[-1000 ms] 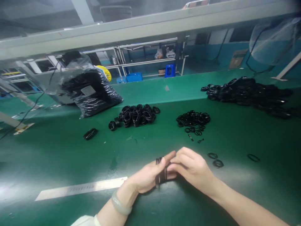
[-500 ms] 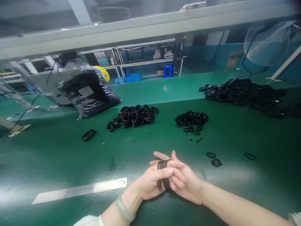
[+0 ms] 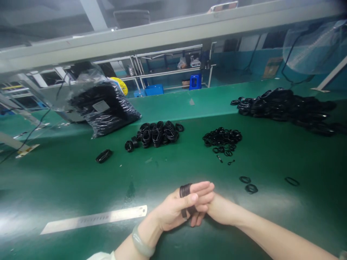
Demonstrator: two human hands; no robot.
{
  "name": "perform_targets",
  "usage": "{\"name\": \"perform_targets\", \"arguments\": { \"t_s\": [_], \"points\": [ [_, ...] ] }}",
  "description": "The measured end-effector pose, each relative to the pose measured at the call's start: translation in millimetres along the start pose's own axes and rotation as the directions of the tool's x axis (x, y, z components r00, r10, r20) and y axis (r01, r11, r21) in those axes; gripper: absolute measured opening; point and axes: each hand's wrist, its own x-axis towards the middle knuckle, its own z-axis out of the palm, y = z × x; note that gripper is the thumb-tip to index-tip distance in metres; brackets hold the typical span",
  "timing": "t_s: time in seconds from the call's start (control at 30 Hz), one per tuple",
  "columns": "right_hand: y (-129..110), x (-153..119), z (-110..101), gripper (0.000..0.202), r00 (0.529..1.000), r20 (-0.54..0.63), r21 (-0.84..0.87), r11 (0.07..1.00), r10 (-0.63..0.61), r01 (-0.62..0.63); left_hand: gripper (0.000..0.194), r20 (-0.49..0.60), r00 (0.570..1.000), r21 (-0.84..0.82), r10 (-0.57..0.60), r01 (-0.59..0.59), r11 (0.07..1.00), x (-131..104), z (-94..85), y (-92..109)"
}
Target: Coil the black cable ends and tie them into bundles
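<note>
A coil of black cord (image 3: 185, 190) is wound in several turns round the fingers of my left hand (image 3: 172, 211). Its fingers point right and the thumb lies across the front of the turns. My right hand (image 3: 221, 210) is up against those fingertips, partly behind them. Most of its fingers are hidden, so whether it grips the cord cannot be seen. Beyond the hands lie a pile of small black rings (image 3: 222, 138) and a heap of coiled black cords (image 3: 157, 134).
A steel ruler (image 3: 94, 219) lies at left front, a single black coil (image 3: 103, 156) behind it. Loose black rings (image 3: 251, 188) are at right. Farther back are a plastic bag of black goods (image 3: 108, 108) and a dark glossy heap (image 3: 282, 104). A beam (image 3: 168, 32) crosses above the green table.
My right hand has turned and shifted behind the left fingers; its raised fingers no longer show above them. The left fingers have straightened to the right. The coil stays round the left hand.
</note>
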Motion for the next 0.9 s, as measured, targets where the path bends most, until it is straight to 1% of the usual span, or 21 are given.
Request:
{"name": "perform_targets", "arguments": {
  "t_s": [0.13, 0.2, 0.23, 0.3, 0.37, 0.4, 0.5, 0.57, 0.6, 0.63, 0.67, 0.7, 0.73, 0.77, 0.8, 0.83, 0.9],
  "points": [
    [-7, -6, -9, 0.045, 0.994, 0.111, -0.073, 0.997, -0.004, 0.012, 0.052, 0.034, 0.998, 0.081, -0.056, 0.053, 0.995, 0, -2.6, -2],
    [-11, -9, -8, 0.045, 0.991, 0.129, -0.059, 0.997, -0.041, 0.049, 0.053, 0.033, 0.998, 0.131, -0.056, 0.052, 0.990, -1, -3.9, -1],
    [-12, -9, -6, 0.043, 0.992, 0.108, -0.035, 0.997, -0.068, 0.073, 0.050, 0.029, 0.999, 0.158, -0.041, 0.036, 0.987, -1, -4.2, 0],
    [-11, -7, -2, 0.034, 0.991, 0.030, 0.008, 0.992, -0.128, 0.128, 0.042, 0.019, 1.000, 0.210, 0.002, -0.006, 0.978, -2, -4.3, 2],
    [-6, -4, 2, 0.025, 0.982, -0.047, 0.009, 0.983, -0.184, 0.185, 0.036, -0.002, 0.999, 0.252, 0.046, -0.044, 0.967, -2, -3.4, 3],
    [-4, -2, 4, 0.022, 0.975, -0.067, -0.001, 0.978, -0.210, 0.210, 0.034, -0.020, 0.997, 0.267, 0.070, -0.063, 0.962, -2, -2.8, 4],
    [4, 4, 5, 0.025, 0.967, -0.121, 0.011, 0.973, -0.226, 0.229, 0.037, -0.108, 0.981, 0.285, 0.159, -0.123, 0.951, 2, -0.4, 3],
    [7, 8, 4, 0.035, 0.963, -0.181, 0.025, 0.978, -0.201, 0.209, 0.040, -0.197, 0.950, 0.321, 0.241, -0.170, 0.932, 5, 1.0, 3],
    [7, 10, 3, 0.040, 0.958, -0.216, 0.023, 0.980, -0.189, 0.199, 0.041, -0.250, 0.922, 0.356, 0.297, -0.197, 0.913, 6, 1.5, 3],
    [6, 11, 3, 0.045, 0.952, -0.247, 0.020, 0.982, -0.178, 0.189, 0.044, -0.306, 0.879, 0.406, 0.366, -0.227, 0.885, 7, 1.8, 4],
    [5, 12, 2, 0.050, 0.948, -0.271, 0.021, 0.983, -0.169, 0.182, 0.047, -0.355, 0.824, 0.468, 0.443, -0.254, 0.847, 7, 1.8, 5],
    [4, 12, 2, 0.054, 0.946, -0.284, 0.031, 0.984, -0.157, 0.173, 0.048, -0.390, 0.764, 0.532, 0.514, -0.269, 0.803, 7, 1.8, 6],
    [2, 12, 2, 0.057, 0.947, -0.289, 0.049, 0.985, -0.142, 0.163, 0.047, -0.408, 0.713, 0.590, 0.570, -0.270, 0.761, 7, 1.8, 7],
    [1, 13, 3, 0.059, 0.949, -0.288, 0.075, 0.985, -0.126, 0.153, 0.045, -0.410, 0.683, 0.636, 0.605, -0.261, 0.726, 6, 1.9, 7],
    [1, 13, 4, 0.061, 0.954, -0.279, 0.108, 0.984, -0.108, 0.143, 0.043, -0.398, 0.678, 0.667, 0.618, -0.248, 0.703, 6, 2.2, 6],
    [0, 12, 6, 0.062, 0.959, -0.268, 0.146, 0.980, -0.092, 0.135, 0.045, -0.380, 0.694, 0.681, 0.612, -0.238, 0.693, 5, 2.8, 6],
    [0, 13, 9, 0.062, 0.967, -0.245, 0.229, 0.965, -0.070, 0.128, 0.052, -0.337, 0.754, 0.673, 0.564, -0.226, 0.704, 4, 4.2, 4]
  ]
}}
